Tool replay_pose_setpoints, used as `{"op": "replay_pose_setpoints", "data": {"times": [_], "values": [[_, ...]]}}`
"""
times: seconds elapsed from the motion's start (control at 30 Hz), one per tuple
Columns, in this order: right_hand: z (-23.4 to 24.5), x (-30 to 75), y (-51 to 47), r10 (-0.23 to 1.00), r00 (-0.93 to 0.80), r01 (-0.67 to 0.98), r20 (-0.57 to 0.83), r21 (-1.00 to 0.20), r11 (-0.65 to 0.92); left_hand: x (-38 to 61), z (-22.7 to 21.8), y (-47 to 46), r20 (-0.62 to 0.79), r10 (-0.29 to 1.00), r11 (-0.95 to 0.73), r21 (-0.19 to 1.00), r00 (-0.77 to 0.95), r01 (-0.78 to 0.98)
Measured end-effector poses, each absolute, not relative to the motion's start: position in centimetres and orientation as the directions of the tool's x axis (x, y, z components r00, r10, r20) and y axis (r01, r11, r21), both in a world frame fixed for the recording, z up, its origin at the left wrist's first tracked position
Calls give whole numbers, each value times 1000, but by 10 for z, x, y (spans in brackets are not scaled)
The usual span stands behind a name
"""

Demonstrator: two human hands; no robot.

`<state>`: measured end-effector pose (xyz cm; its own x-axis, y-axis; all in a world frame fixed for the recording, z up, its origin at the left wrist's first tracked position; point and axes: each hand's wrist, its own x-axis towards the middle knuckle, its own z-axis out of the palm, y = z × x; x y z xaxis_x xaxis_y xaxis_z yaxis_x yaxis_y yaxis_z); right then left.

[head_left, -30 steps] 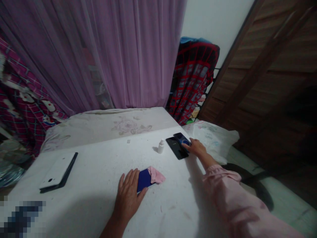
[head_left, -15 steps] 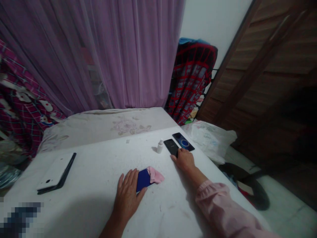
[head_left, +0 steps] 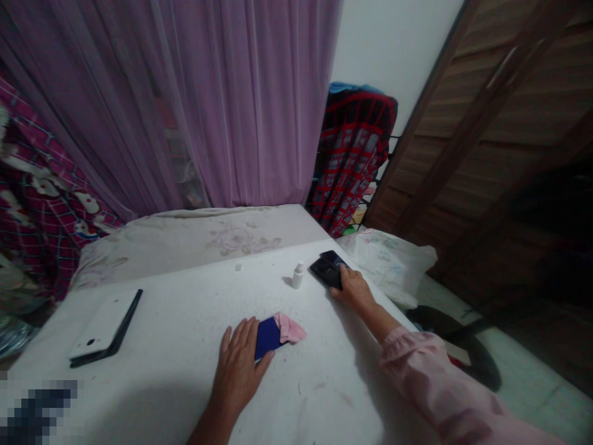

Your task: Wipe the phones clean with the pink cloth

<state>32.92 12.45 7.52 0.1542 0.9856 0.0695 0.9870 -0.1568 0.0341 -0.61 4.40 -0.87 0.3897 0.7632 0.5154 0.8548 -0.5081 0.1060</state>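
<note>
My left hand (head_left: 238, 355) rests over a dark blue phone (head_left: 269, 335), its fingers along the left part and the thumb at the near edge, holding it on the white table (head_left: 185, 321). A folded pink cloth (head_left: 290, 329) lies over the phone's right end. Toward the far right edge, my right hand (head_left: 354, 290) is closed on the near end of a black phone (head_left: 325, 272). This phone overlaps a second dark phone (head_left: 334, 255) with a blue ring, now mostly covered. A small white spray bottle (head_left: 297, 276) stands upright left of the black phone.
On the left, a white phone (head_left: 102, 321) lies on a dark one. A small pale square (head_left: 238, 267) lies near the table's far side. Beyond are a flowered cloth surface (head_left: 241, 235) and purple curtains (head_left: 250, 111). A white plastic bag (head_left: 393, 262) sits past the right edge.
My right hand has shifted right with the black phone, which now covers much of the ringed phone. My left hand, the blue phone and the cloth stay put.
</note>
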Motion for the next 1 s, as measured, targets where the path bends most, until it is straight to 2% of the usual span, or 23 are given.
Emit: {"op": "replay_pose_setpoints", "data": {"times": [0.2,0.53,0.8,1.0], "values": [[75,358,155,947,318,948,47,-44,-316,-7,-9,44,510,768,-502,103,388,859],[62,366,165,936,350,936,-42,-29,-351,-7,-6,43,540,740,-522,84,402,849],[61,357,146,963,265,963,-42,-29,-267,-7,-6,43,525,745,-521,72,412,850],[59,343,140,930,368,928,-3,-58,-367,-7,-7,43,520,753,-512,80,403,855]]}}
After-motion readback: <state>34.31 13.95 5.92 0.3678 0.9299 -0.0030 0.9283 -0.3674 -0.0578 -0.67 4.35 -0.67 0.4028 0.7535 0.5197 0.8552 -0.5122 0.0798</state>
